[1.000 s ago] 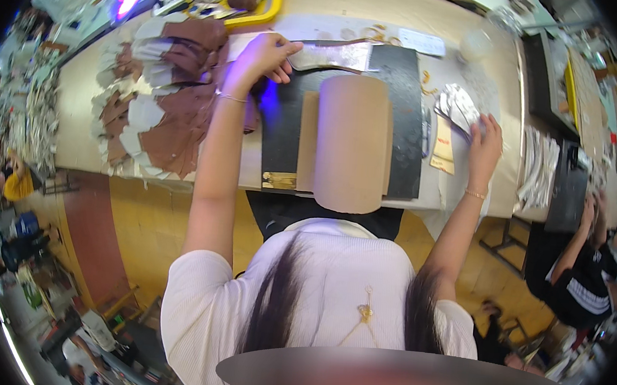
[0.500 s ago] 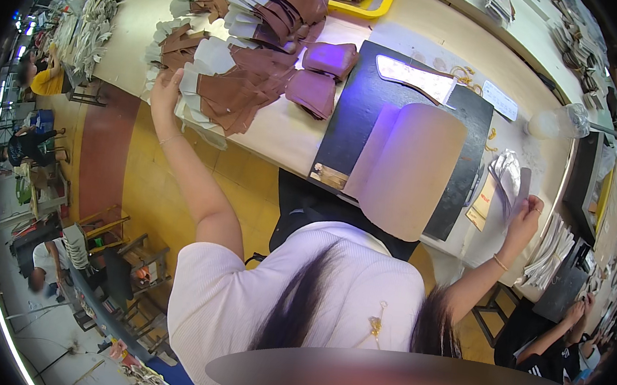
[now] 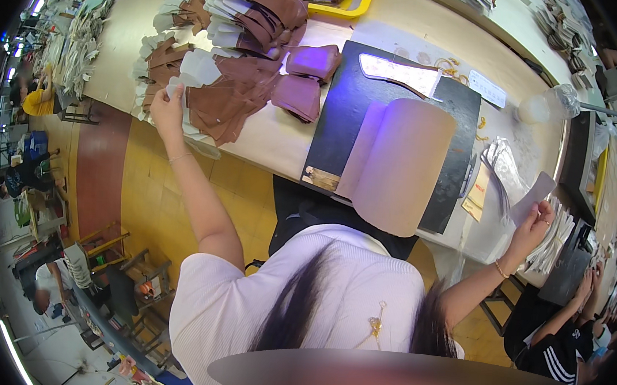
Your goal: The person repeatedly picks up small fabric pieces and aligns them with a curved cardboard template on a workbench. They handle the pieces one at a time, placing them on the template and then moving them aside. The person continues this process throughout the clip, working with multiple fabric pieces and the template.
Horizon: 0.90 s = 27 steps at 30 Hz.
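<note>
My left hand is at the near edge of a fanned pile of brown leather-like pieces with pale ends. Its thumb and fingers pinch a small pale piece there. Far to the right, my right hand holds a flat grey piece between thumb and fingers, off the table. Left of that hand lies a fan of similar thin grey pieces. A curved tan sheet rests on a black board between my hands.
Two folded brown bundles under purple light lie beside the board. A shiny white panel rests on its far part. Beyond are a yellow tray and a clear plastic bottle. Another person's hands work at far right.
My right hand has drawn the grey piece away from the fan, to the right and nearer. My left fingers have closed on the pale piece at the pile. The whole view has shifted slightly.
</note>
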Each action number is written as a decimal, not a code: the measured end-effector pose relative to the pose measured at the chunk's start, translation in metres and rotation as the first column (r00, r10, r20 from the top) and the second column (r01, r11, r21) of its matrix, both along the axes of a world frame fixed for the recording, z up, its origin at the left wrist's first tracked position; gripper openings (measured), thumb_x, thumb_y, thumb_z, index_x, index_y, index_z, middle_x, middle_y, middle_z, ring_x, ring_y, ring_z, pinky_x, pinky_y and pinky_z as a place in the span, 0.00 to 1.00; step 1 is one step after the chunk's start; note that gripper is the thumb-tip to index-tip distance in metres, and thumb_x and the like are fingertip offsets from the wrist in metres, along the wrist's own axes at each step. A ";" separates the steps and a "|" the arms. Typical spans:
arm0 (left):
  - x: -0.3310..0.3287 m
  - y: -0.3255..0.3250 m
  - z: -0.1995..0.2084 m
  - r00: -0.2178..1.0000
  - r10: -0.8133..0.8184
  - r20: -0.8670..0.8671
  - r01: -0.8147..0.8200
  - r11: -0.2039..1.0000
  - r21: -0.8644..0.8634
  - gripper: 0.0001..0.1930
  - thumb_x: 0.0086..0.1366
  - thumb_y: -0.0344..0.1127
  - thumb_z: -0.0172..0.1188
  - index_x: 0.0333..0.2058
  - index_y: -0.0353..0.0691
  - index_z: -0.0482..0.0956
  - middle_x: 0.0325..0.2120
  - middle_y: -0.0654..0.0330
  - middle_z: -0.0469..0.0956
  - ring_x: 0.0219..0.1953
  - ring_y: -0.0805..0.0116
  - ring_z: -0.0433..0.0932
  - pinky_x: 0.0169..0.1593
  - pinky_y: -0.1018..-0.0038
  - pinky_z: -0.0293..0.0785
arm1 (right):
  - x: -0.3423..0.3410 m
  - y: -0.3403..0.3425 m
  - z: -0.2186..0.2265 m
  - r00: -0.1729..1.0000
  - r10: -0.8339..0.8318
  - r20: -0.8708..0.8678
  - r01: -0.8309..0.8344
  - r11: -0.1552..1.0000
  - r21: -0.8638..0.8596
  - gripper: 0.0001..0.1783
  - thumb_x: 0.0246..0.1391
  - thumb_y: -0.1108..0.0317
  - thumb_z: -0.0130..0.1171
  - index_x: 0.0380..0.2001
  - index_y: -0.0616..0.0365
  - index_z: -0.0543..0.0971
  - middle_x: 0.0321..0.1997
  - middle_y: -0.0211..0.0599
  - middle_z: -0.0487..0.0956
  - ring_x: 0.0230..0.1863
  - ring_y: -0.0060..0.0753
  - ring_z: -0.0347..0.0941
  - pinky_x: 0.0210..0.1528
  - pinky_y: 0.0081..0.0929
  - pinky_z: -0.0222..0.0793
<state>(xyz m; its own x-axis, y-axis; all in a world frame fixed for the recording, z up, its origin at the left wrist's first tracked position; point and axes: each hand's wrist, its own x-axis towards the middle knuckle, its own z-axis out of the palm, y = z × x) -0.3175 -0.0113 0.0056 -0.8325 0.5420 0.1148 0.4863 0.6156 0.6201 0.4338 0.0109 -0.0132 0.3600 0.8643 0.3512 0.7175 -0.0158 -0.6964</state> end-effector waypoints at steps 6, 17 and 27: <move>-0.008 -0.014 -0.003 0.708 -0.332 0.623 0.155 0.934 0.322 0.16 0.70 0.39 0.60 0.48 0.32 0.77 0.44 0.61 0.80 0.41 0.71 0.78 0.47 0.72 0.73 | -0.010 0.007 -0.006 0.964 0.094 -0.247 -0.077 0.994 0.074 0.13 0.67 0.71 0.53 0.51 0.64 0.73 0.48 0.37 0.76 0.49 0.26 0.72 0.54 0.23 0.67; 0.088 -0.027 0.096 0.673 -0.568 0.474 0.559 0.810 0.177 0.13 0.69 0.40 0.60 0.41 0.34 0.81 0.42 0.57 0.80 0.41 0.75 0.74 0.47 0.77 0.68 | -0.050 0.011 0.019 0.947 0.148 -0.285 -0.126 0.987 0.096 0.11 0.66 0.75 0.52 0.50 0.63 0.74 0.47 0.34 0.78 0.49 0.23 0.74 0.55 0.21 0.67; 0.297 0.003 0.093 -0.032 -0.757 0.652 0.473 0.564 0.677 0.14 0.66 0.35 0.64 0.43 0.29 0.83 0.28 0.62 0.79 0.31 0.75 0.76 0.34 0.80 0.71 | -0.093 -0.001 0.062 0.875 0.155 -0.459 -0.153 0.987 0.043 0.14 0.60 0.72 0.63 0.49 0.63 0.81 0.37 0.28 0.81 0.41 0.16 0.74 0.45 0.15 0.69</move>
